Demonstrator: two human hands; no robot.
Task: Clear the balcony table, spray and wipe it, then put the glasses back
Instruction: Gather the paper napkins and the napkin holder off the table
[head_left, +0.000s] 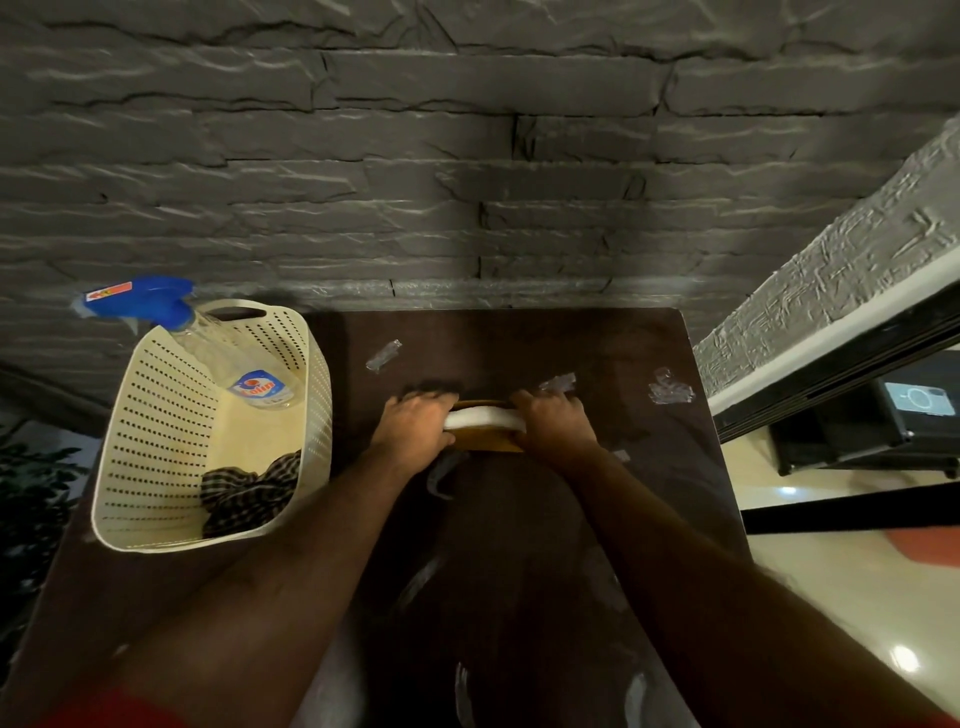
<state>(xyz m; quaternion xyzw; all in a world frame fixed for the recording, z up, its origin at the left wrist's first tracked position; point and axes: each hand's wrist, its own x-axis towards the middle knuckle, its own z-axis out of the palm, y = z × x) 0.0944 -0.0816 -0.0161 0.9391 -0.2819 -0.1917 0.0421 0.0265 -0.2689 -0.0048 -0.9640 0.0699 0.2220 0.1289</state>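
The table (597, 519) is a dark brown top set against a grey stone wall (467, 156). No glasses can be seen on it. A cream basket (156, 415) stands at its 9 o'clock edge and holds a spray bottle (218, 353) with its blue head at 11 o'clock, and a checked cloth (249, 493) lying in the near end.

Both hands meet near the table centre, toward 12 o'clock from the person. Between them is a white object (483, 418) with a tan piece beneath it; what it is cannot be told for certain, possibly a tray or holder. Its long axis runs 9 to 3 o'clock, square across the reach of the arms.

The left hand (415, 426) grips the 9 o'clock end with fingers curled over the far side. The right hand (553, 423) grips the 3 o'clock end likewise. Each hand is equally near its own end, so neither has the advantage.

Judgement: clearing is in hand, and this appears to be the last item on the top. Spraying and wiping are not yet begun. Pale smears and clear scraps (670, 387) remain at 12 to 2 o'clock and down the near half.

The coming move likely calls for a level two-handed lift. The bottle and cloth lie to 9 o'clock, nearer the left hand.
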